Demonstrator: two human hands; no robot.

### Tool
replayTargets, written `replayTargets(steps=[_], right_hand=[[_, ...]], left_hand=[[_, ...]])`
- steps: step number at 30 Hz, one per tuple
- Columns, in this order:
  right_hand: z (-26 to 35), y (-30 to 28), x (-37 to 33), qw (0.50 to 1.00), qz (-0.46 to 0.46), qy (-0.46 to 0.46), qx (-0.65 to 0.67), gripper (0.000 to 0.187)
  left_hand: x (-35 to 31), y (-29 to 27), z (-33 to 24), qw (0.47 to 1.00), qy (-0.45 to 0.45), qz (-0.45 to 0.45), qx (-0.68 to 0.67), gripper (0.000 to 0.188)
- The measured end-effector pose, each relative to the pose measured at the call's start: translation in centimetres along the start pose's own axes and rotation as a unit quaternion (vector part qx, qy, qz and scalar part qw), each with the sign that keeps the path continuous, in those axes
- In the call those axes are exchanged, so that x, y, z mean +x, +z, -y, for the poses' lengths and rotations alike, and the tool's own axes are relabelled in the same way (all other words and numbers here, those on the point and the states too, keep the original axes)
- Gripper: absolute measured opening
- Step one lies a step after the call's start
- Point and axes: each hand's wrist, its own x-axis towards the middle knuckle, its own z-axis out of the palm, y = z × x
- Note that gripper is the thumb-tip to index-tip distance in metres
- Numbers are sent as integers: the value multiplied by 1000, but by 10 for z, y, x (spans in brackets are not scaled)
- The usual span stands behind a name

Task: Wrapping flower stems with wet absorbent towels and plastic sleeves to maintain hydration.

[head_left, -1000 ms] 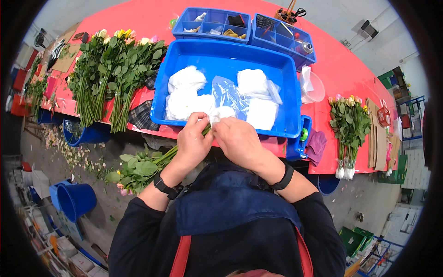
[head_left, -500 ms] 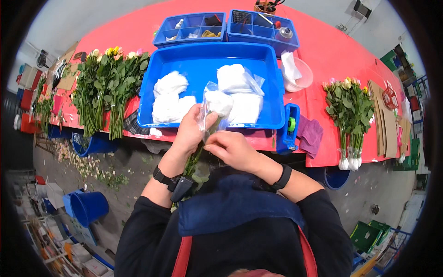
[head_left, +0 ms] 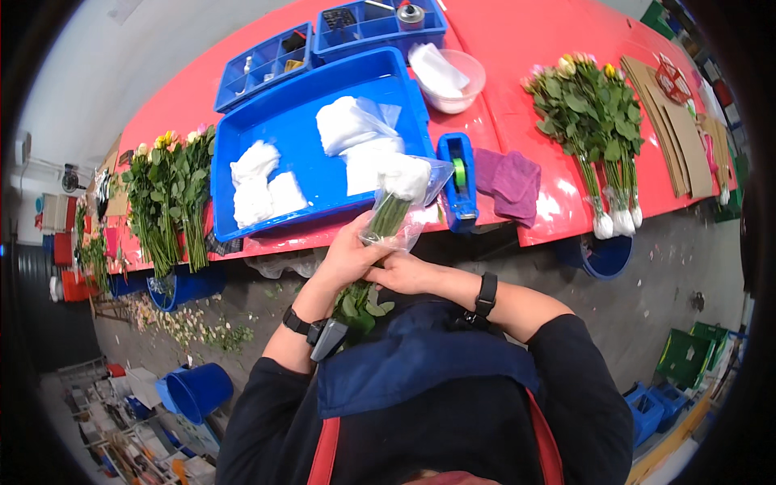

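Observation:
A bunch of cut flowers is in my hands, its green stems [head_left: 390, 217] pointing away from me and its leaves [head_left: 360, 307] against my apron; the blooms are hidden. Around the stem ends sits a white wet-looking wad [head_left: 404, 178] inside a clear plastic bag [head_left: 419, 212]. My left hand [head_left: 352, 255] is closed round the stems and the bag's lower part. Just below, my right hand [head_left: 402, 272] is closed against the same stems, its fingertips partly hidden. Beyond them lies a blue tray [head_left: 303, 133] with more white wads [head_left: 263, 190], some under clear plastic [head_left: 356, 125].
Right of the tray stand a blue tape dispenser [head_left: 459, 190], a purple cloth [head_left: 509, 182] and a clear bowl [head_left: 470, 85]. Flower bunches lie left [head_left: 162, 210] and right [head_left: 594, 121] on the red table. Divided blue boxes [head_left: 263, 71] stand behind. Blue buckets [head_left: 610, 257] stand below the edge.
My view has turned right. The bagged stem end has swung right and out from over the tray, tilting. My right hand has moved from beside the bag down to under my left hand.

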Motion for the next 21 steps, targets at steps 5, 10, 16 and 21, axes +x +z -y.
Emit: replayTargets(steps=[5,10,16,21], right_hand=[[2,-42,-74,993,-51,-48,-93,36],[19,-46,-84,911,-274,-20,307,30],[-37,-39,-79,842,-382,-171,-340,11],[-35,-25,-78,897,-226,-70,-373,15]], left_hand=[[7,23,-5,994,-91,-11,-60,34],[12,44,4,994,-104,-23,-16,36],[12,54,-18,978,-137,57,-149,41],[9,66,19,979,-180,-31,94,29]])
